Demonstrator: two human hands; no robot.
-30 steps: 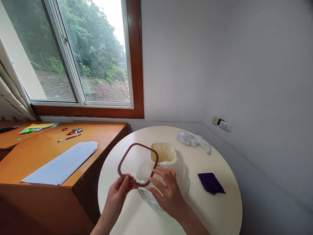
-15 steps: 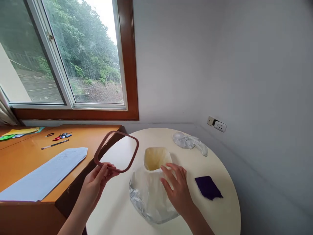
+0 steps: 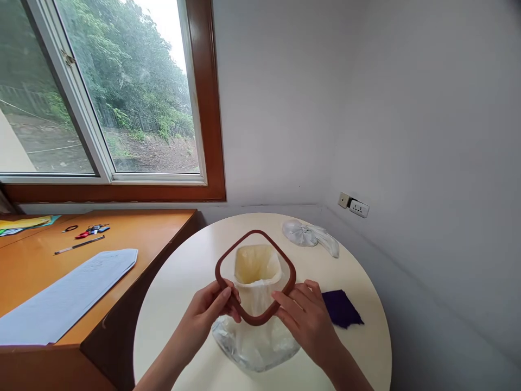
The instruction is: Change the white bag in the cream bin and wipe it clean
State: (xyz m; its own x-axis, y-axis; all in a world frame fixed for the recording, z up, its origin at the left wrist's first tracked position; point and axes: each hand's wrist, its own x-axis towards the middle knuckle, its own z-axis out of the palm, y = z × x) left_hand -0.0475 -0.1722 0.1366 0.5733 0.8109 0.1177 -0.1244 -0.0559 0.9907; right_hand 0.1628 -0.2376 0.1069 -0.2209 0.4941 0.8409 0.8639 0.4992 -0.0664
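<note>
A brown, rounded-square ring [image 3: 256, 320], like the rim ring of a bin, is raised and tilted in front of me. Its lower left side is pinched by my left hand [image 3: 214, 304]. My right hand [image 3: 303, 315] grips its lower right side between thumb and fingers. Through the ring I see a small bin [image 3: 257, 283] with a pale yellow inside, standing on the table. A clear plastic bag [image 3: 254, 355] lines it, folded over the mouth and spreading at the base. My hands and the ring hide part of the bag.
The bin stands on a round cream table [image 3: 171, 304]. A knotted plastic bag [image 3: 301, 232] lies at the back, a dark purple cloth [image 3: 342, 309] at the right. The wooden desk [image 3: 134, 228] on the left holds papers [image 3: 77, 298], a pen [image 3: 79, 245] and keys [image 3: 93, 231].
The ring has moved right, from beside the bin to in front of its mouth. My right hand has left the bin's edge and taken hold of the ring too.
</note>
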